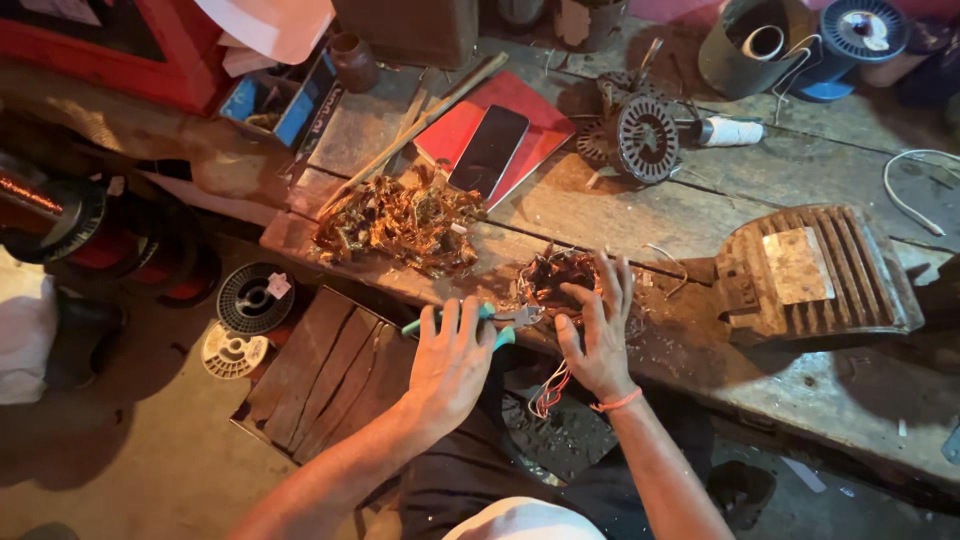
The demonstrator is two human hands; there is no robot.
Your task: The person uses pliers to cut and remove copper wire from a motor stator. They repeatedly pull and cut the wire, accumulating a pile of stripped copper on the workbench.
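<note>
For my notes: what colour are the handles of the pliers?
Teal-green handles on the pliers, seen in the head view.

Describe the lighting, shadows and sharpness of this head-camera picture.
Head view: warm light falls on the wooden workbench, making the copper wire scraps glint; the phone screen shows soft glare. The floor at lower left and the space under the bench lie in deep shadow. The left hand, right hand and pliers look slightly soft.

A small motor stator (556, 278) wound with tangled copper wire sits at the near edge of the bench, centre frame, loose red and white leads hanging below it. Teal-handled pliers (492, 320) lie roughly level, jaws touching its left side.
</note>
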